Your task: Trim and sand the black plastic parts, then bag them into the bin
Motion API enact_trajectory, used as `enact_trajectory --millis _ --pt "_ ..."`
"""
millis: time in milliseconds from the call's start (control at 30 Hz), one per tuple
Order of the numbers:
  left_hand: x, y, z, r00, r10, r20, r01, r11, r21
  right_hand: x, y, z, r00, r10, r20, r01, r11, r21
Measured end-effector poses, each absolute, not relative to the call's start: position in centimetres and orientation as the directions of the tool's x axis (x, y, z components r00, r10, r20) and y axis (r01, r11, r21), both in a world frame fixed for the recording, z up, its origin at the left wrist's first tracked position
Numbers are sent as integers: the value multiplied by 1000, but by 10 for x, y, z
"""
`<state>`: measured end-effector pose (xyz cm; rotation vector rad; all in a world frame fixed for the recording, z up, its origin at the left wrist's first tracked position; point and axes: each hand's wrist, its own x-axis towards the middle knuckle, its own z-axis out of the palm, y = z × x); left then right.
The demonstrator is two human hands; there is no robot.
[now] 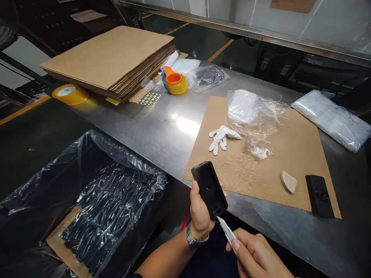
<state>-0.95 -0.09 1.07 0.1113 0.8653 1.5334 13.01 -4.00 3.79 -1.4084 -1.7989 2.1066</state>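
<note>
Gripping a black casing (209,190) in the left hand (199,214), fingers closed round its long sides, with a wristwatch (194,239) on the wrist below. Pinching a slim metal blade (226,230) in the right hand (255,255), thumb and fingers clenched on the handle, tip laid against the lower end of the casing. Holding both in the air just in front of the near edge of the tabletop (162,127), with the casing tilted and its upper end leaning left.

Further out, flat on the tabletop, a cardboard sheet (261,173). On it, a white glove (222,138) lying limp just beside a crumpled clear plastic bag (255,119); a beige wedge-shaped piece (288,181) near the right side, and just beside that a second black casing (319,195) lying flat at the sheet's near right corner.

Beyond the sheet to the right, a sealed bag (333,117) of pale contents. At the far left of the tabletop, a stack of flat cardboard (116,58), with a yellow tape roll (70,94) at its left, a sticker sheet (148,99) of round black dots by its near corner, an orange-and-yellow tape dispenser (174,82) just beside it, and a clear bag of dark items (206,76) to the right of that.

Down on the left, beside the tabletop, a box (62,247) lined with clear plastic and filled with black pieces, too wrapped to tell apart.
</note>
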Motion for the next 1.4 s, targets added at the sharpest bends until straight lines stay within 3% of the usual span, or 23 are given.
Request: enact_trajectory --millis 533,1067,1133,1233,1333,1400 --pt "-8 -4 9 -239 884 -401 -813 44 581 126 -43 38 -569 541 -619 517 -350 -782" --pt "-8 -4 7 -338 853 -397 -804 -43 593 123 -45 37 -594 519 -614 431 -439 -788" --pt "-8 -3 9 -373 837 -401 -802 -75 592 126 -45 39 -586 583 -564 485 -305 -820" --pt "-8 -1 11 -446 803 -394 -788 -143 599 132 -49 37 -554 779 -294 621 151 -769" --pt "-7 -1 12 -511 782 -357 -756 -212 619 133 -56 31 -603 788 124 656 578 -485" --pt "-7 -2 13 -546 772 -325 -730 -247 637 130 -58 28 -628 727 278 666 687 -291"
